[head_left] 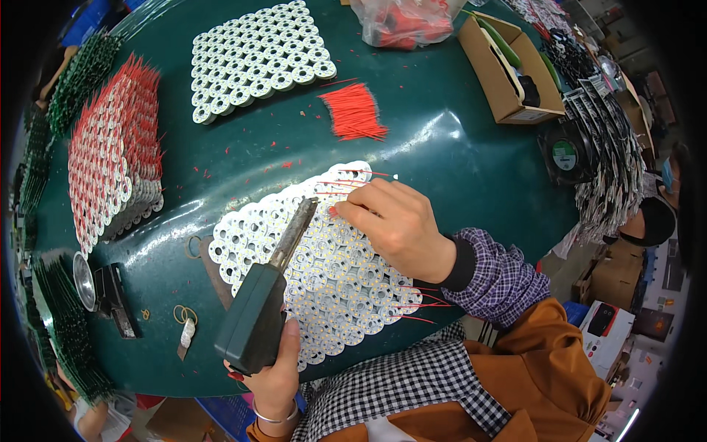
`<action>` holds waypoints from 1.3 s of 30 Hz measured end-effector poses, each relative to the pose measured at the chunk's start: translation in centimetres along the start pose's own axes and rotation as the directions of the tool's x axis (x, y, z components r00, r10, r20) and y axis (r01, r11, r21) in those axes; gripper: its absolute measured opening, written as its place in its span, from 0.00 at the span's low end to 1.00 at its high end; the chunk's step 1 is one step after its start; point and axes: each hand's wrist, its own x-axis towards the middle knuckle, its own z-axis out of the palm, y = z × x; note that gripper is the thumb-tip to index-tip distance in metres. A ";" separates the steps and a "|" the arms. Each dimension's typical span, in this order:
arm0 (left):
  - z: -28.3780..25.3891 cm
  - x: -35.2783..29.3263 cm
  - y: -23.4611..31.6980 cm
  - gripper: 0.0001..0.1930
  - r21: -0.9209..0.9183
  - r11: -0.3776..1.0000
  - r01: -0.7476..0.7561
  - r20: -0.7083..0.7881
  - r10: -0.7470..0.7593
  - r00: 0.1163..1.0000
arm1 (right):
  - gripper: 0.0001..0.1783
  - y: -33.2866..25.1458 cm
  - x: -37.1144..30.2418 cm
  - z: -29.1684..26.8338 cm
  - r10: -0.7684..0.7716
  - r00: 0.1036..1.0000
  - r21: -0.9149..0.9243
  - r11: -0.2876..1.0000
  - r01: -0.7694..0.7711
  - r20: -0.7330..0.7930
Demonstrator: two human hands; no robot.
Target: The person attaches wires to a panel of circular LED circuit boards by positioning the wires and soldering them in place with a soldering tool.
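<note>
A dark green gun-shaped tool is gripped by the left hand, and red wire is pinched narrowly by the right hand. Apparently, wire is being placed on the white panel at the frame's centre, lying under the right hand and beside the left; steady aligning of wire and tool seems called for next.

On my feed I count one left hand, one right hand, one soldering gun, three batches of boards (near, left, far), one far bundle of red wires, one far bag, and one far-right box on the bench.
</note>
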 end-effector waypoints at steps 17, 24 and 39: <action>-0.1 0.2 -2.2 0.18 0.126 0.970 -0.206 0.131 0.189 0.973 | 0.07 0.5 -0.3 0.8 -0.008 0.998 -0.003 1.000 0.008 -0.062; 0.0 0.2 -2.0 0.13 0.195 0.946 -0.258 0.128 0.236 0.963 | 0.09 0.3 0.1 0.4 0.016 1.000 0.022 1.000 -0.015 -0.020; 0.1 -0.9 -1.1 0.20 -0.068 0.993 -0.092 -0.047 0.089 0.995 | 0.09 0.0 0.1 0.5 0.041 0.998 0.041 0.998 -0.040 -0.037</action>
